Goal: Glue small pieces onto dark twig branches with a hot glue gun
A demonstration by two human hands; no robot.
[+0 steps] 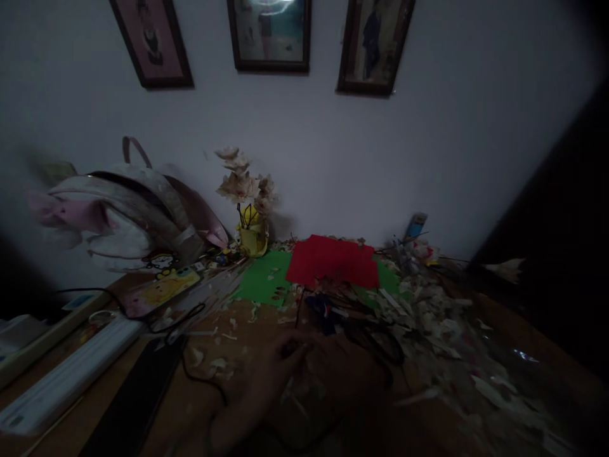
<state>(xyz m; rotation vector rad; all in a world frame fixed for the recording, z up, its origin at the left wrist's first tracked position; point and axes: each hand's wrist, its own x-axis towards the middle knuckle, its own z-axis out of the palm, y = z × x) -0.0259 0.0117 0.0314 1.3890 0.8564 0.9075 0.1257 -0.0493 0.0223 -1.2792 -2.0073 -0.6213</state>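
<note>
Nearest the camera, the left hand (280, 368) hovers low over the desk (209, 343), its fingers (290, 348) curled, too dark to tell whether it grips anything. Just beyond lie a black cord (200, 385), paper scraps (428, 330) and black scissors (375, 343), below red paper (333, 261) resting on green paper (264, 279).

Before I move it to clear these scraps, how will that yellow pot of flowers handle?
The yellow pot looks small beneath its tall flowers, so it may tip easily. The pale petals look thin and crumpled, probably light and fragile. Its weight I cannot tell.
</note>
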